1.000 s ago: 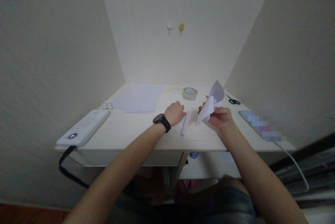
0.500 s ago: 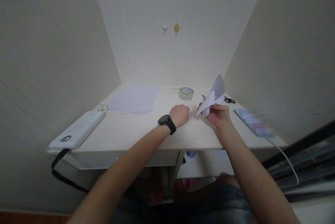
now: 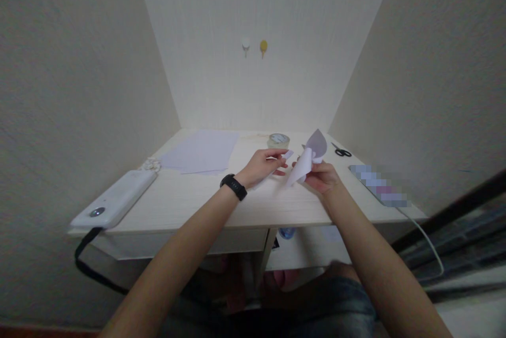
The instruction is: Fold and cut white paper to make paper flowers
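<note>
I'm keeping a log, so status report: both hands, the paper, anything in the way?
Left hand holding thin paper roll. Right hand gripping curled paper sheet. Tape roll beyond, scissors off right; neither between the hands.

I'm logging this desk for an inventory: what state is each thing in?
Slim paper piece: held in left hand, tilted
Curled paper: held in right hand, one end flaring
Paper sheets: flat, overlapping
Tape roll: lying flat
Scissors: lying down, unheld; blades shut or not, unclear
Phone: screen up, image blurred, cable at near end
Wristwatch: fastened on left wrist
White device: lying flat, black strap hanging down
White hook: mounted
Yellow hook: mounted
</note>
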{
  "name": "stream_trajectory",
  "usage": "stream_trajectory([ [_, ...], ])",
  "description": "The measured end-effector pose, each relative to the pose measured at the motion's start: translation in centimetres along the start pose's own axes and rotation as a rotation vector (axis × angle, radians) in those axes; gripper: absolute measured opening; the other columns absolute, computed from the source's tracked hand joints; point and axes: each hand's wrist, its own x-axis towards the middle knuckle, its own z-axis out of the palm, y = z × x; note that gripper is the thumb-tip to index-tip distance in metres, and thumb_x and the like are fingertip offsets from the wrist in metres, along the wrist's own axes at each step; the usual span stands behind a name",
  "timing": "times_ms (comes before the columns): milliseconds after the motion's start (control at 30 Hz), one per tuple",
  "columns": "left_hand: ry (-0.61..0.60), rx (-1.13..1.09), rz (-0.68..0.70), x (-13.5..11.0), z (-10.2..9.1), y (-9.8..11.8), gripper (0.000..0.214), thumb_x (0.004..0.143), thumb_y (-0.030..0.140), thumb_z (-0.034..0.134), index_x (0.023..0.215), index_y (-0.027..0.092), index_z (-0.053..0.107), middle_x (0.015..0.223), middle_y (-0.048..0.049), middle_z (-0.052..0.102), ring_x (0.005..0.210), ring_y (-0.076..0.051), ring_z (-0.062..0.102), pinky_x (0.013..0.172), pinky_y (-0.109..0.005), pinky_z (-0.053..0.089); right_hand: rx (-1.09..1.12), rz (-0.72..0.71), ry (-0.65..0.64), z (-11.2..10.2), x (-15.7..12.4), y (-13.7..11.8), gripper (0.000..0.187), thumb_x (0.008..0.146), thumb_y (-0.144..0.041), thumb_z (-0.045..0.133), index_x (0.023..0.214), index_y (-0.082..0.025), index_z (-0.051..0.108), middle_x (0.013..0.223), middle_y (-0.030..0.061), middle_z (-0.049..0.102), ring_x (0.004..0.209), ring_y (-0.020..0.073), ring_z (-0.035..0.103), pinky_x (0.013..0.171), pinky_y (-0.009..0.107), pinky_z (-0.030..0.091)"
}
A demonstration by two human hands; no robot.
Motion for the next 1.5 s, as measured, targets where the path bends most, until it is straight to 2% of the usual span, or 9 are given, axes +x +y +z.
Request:
stream_trajectory([
  [167,-0.036,-0.041,-0.04,-0.3,0.5,0.5,0.031,0.086,0.015,0.067,0.116,0.012,0.07,0.107,-0.0141,0.073,0.09,-0.017,0.069,0.075,-0.029,0.058,-0.036,-0.006,-0.044,0.4,0.1,0.5,0.032,0.055,-0.017,0.078,0.085,-0.024,0.069,0.077,-0.0009,0.074,0.077,0.0232,0.071,0.08,0.04,0.058],
  [367,-0.044,0.053,0.004,-0.1,0.3,0.6,0.025,0.088,0.019,0.067,0.111,0.013,0.073,0.107,-0.0136,0.074,0.092,-0.016,0.068,0.075,-0.027,0.054,-0.039,-0.004,-0.008,0.3,0.2,0.6,0.031,0.055,-0.015,0.077,0.084,-0.023,0.069,0.078,0.0009,0.075,0.077,0.0238,0.071,0.082,0.041,0.058],
  [500,0.04,0.09,0.091,0.1,0.1,0.1,0.029,0.081,0.017,0.073,0.11,0.014,0.074,0.107,-0.0123,0.075,0.086,-0.015,0.068,0.072,-0.026,0.053,-0.054,-0.007,-0.027,0.2,0.1,0.4,0.028,0.056,-0.016,0.079,0.081,-0.024,0.068,0.077,0.0005,0.074,0.079,0.0236,0.071,0.083,0.04,0.058],
  [633,0.142,0.106,0.105,0.3,0.0,-0.1,0.031,0.075,0.016,0.077,0.107,0.014,0.075,0.102,-0.0115,0.075,0.082,-0.015,0.068,0.07,-0.028,0.056,-0.086,0.012,-0.052,0.2,-0.1,0.3,0.028,0.057,-0.018,0.08,0.082,-0.024,0.068,0.078,0.0,0.074,0.08,0.0237,0.071,0.083,0.04,0.058],
  [867,0.127,0.103,0.109,0.1,0.3,0.1,0.025,0.074,0.014,0.078,0.099,0.011,0.075,0.098,-0.0112,0.076,0.082,-0.017,0.07,0.067,-0.029,0.06,-0.08,0.012,-0.058,0.6,0.0,0.4,0.034,0.054,-0.016,0.083,0.084,-0.023,0.07,0.08,-0.0013,0.074,0.08,0.0202,0.071,0.08,0.034,0.059],
  [1000,0.11,0.125,0.118,-0.1,0.5,0.3,0.022,0.076,0.016,0.077,0.097,0.011,0.075,0.099,-0.0111,0.076,0.084,-0.018,0.07,0.068,-0.03,0.061,-0.072,0.01,-0.059,0.8,0.1,0.5,0.039,0.054,-0.016,0.084,0.089,-0.023,0.071,0.088,0.0012,0.076,0.087,0.0233,0.071,0.085,0.037,0.058],
  [1100,0.108,0.164,0.14,-0.3,0.6,0.7,0.019,0.078,0.017,0.076,0.096,0.012,0.076,0.099,-0.0111,0.076,0.086,-0.019,0.071,0.071,-0.031,0.061,-0.086,0.01,-0.056,0.5,0.2,0.7,0.039,0.055,-0.017,0.085,0.092,-0.023,0.071,0.094,0.0024,0.077,0.092,0.0248,0.071,0.088,0.04,0.058],
  [1233,0.101,0.242,0.186,-0.6,0.8,1.2,0.017,0.079,0.018,0.074,0.096,0.014,0.078,0.097,-0.0098,0.077,0.087,-0.02,0.072,0.08,-0.034,0.06,-0.083,0.0,-0.044,0.2,0.4,0.9,0.038,0.056,-0.019,0.087,0.09,-0.021,0.07,0.095,0.003,0.077,0.088,0.0234,0.072,0.086,0.039,0.059],
  [1500,0.131,0.341,0.211,-0.5,0.5,0.9,0.02,0.079,0.016,0.072,0.098,0.015,0.078,0.101,-0.0088,0.077,0.096,-0.022,0.072,0.094,-0.037,0.055,-0.077,-0.025,-0.016,1.1,0.3,0.5,0.038,0.055,-0.018,0.088,0.09,-0.02,0.073,0.086,0.0016,0.076,0.078,0.018,0.07,0.075,0.028,0.058],
])
